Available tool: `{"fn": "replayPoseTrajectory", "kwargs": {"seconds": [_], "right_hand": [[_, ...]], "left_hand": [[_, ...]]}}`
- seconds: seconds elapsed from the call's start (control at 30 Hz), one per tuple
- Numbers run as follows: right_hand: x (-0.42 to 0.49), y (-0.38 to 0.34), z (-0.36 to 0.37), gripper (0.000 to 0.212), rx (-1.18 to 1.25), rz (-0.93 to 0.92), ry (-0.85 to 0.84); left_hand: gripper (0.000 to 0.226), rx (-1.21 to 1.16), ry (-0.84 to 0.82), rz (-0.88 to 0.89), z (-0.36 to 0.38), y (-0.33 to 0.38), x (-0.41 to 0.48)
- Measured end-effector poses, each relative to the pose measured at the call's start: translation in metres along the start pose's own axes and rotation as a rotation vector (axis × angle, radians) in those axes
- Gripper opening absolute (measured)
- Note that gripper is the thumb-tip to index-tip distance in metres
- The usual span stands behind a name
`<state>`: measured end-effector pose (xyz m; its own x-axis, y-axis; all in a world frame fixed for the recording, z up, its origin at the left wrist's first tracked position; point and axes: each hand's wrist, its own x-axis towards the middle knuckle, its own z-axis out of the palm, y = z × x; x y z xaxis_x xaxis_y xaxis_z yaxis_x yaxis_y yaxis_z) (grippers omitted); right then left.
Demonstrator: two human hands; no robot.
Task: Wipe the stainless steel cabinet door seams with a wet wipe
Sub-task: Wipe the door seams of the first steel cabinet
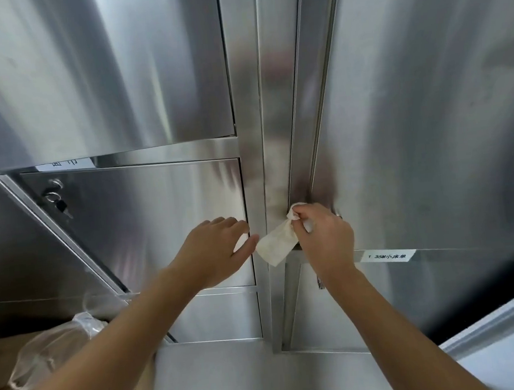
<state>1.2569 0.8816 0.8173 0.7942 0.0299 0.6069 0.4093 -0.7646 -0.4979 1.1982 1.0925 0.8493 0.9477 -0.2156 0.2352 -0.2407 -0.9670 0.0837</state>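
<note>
My right hand [325,238] grips a white wet wipe [277,246] and presses its upper end against the vertical seam [314,158] beside the tall right cabinet door [429,117]. The rest of the wipe hangs loose to the lower left of the hand. My left hand [217,251] lies flat with straight fingers on the right edge of the small stainless steel door [157,209], next to the narrow seam [245,196] between that door and the central post.
A key hangs in the lock [55,197] at the small door's upper left. A white label [387,256] sits below the right door. A clear plastic bag [54,346] lies on a brown box at the lower left. A pale ledge [494,329] crosses the lower right.
</note>
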Motion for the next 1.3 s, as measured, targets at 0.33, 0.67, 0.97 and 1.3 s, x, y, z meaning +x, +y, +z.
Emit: {"fn": "replayPoseTrajectory", "kwargs": {"seconds": [0.33,0.67,0.97,1.3], "right_hand": [[-0.023,-0.014,-0.024,0.017,0.151,0.045,-0.031],[-0.054,-0.014,-0.026,0.02,0.293,0.097,-0.031],[-0.06,-0.01,-0.025,0.019,0.223,0.227,-0.028],[-0.02,-0.035,-0.028,0.018,0.131,0.262,0.055]], "left_hand": [[0.063,0.045,0.019,-0.041,-0.021,0.01,-0.024],[0.06,0.038,0.004,-0.073,-0.016,0.008,-0.059],[0.058,0.021,-0.005,0.008,-0.012,-0.006,-0.029],[0.049,-0.08,0.111,0.256,-0.04,-0.021,0.02]]}}
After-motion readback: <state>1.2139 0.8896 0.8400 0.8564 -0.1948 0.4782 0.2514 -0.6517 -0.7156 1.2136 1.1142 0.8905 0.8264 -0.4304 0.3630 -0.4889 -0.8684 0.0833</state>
